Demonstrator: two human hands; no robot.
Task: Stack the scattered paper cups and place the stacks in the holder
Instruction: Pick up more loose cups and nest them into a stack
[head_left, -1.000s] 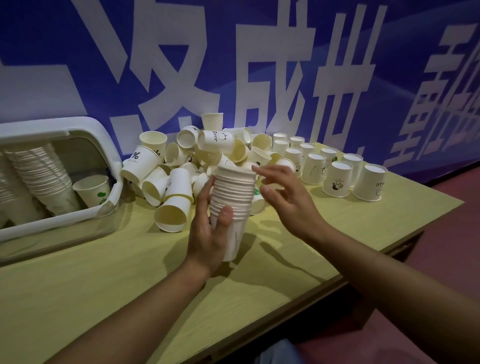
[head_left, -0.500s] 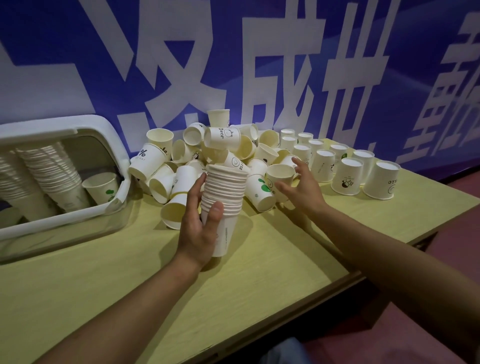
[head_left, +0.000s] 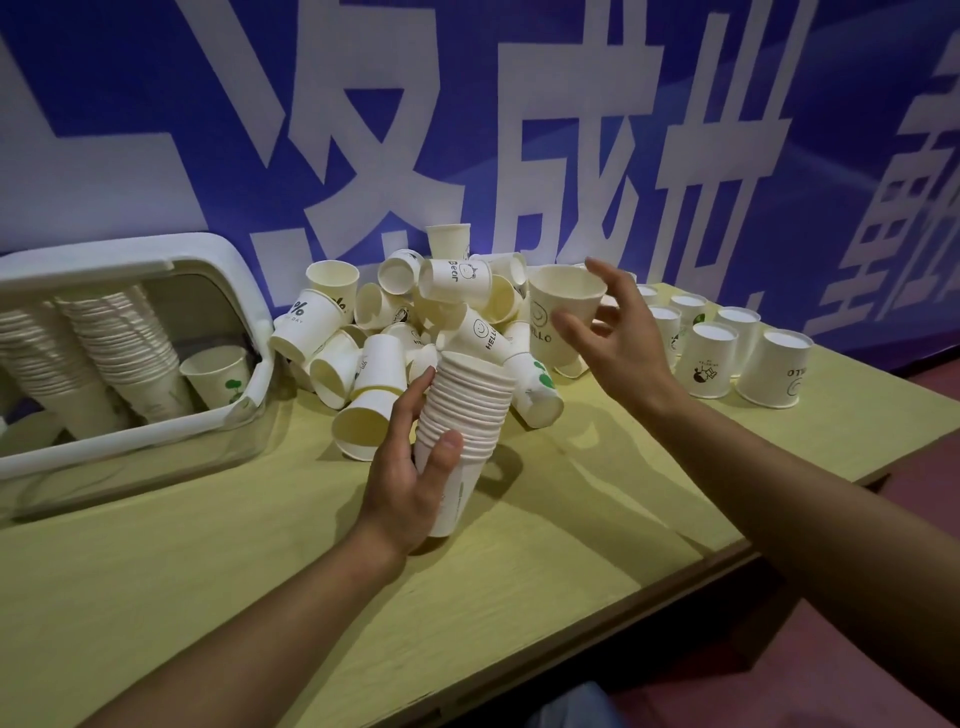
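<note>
The right hand (head_left: 618, 343), half a second ago reaching into the pile, now grips a white "HELLO" paper cup (head_left: 563, 317) raised above the pile. The left hand (head_left: 410, 478) grips the upright white nested-cup stack (head_left: 467, 421), ready to receive it.

Two bare forearms, sleeveless, hands (head_left: 410, 483) ungloved

Looks like an event or promo venue, not a home: huge blue printed banner with white Chinese characters (head_left: 467, 130) as backdrop, plain yellow-green wooden table (head_left: 260, 571), reddish floor (head_left: 924, 483).
</note>
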